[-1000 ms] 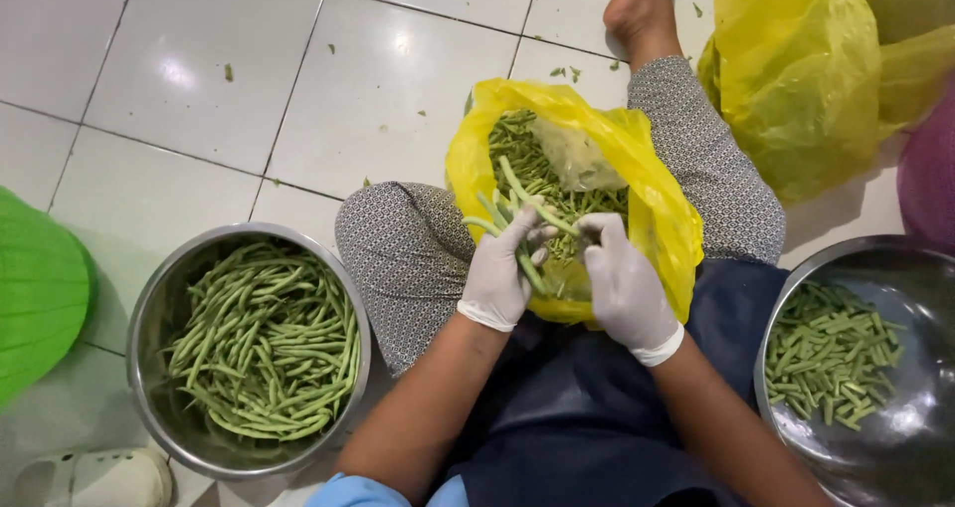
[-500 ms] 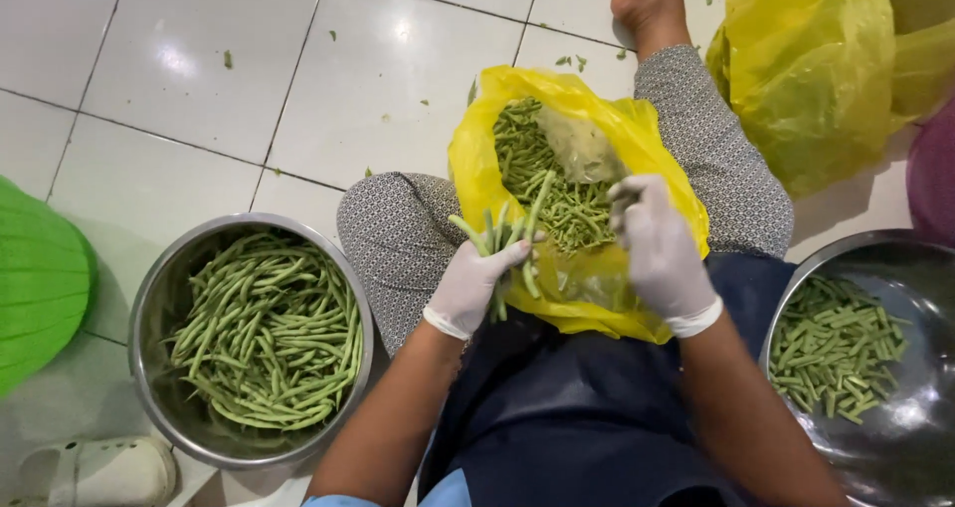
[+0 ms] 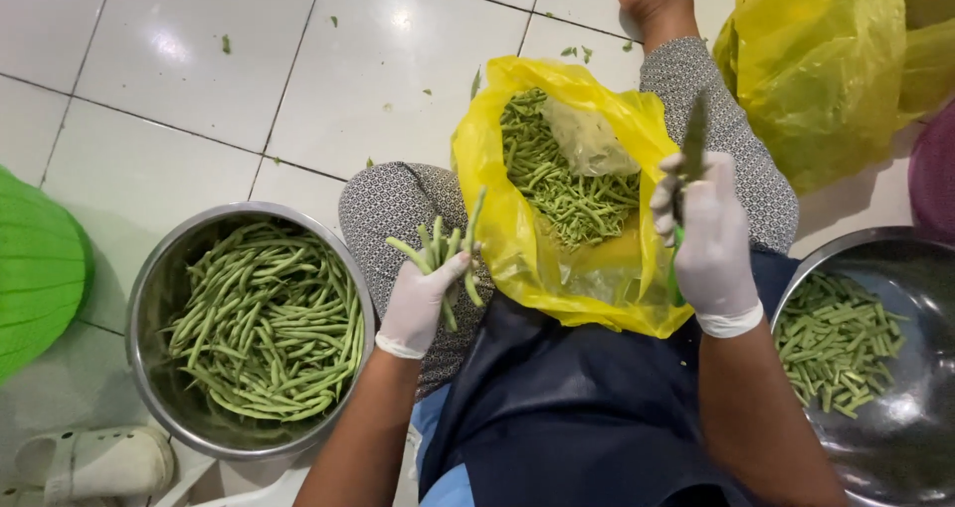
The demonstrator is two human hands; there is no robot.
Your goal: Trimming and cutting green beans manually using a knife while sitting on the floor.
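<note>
I wear white gloves on both hands. My left hand [image 3: 418, 303] grips a small bunch of green beans [image 3: 443, 250] that stick up over my left knee, beside the steel bowl of whole green beans [image 3: 149, 298]. My right hand [image 3: 708, 238] holds a knife [image 3: 693, 139] with a green handle, blade pointing up, over the right side of the yellow plastic bag [image 3: 497, 208] on my lap. The bag holds bean trimmings. A second steel bowl [image 3: 900, 258] at the right holds cut bean pieces.
A green plastic basket [image 3: 35, 268] lies at the left edge. A larger yellow bag [image 3: 826, 59] sits at the top right, with a purple object [image 3: 935, 174] beside it. A white sandal [image 3: 90, 462] is at the bottom left. Bean scraps dot the white tiled floor [image 3: 179, 59].
My hands were together over the bag; they have parted. The left hand moved left with the bunch of beans, and the right hand rose to the right with the knife.
</note>
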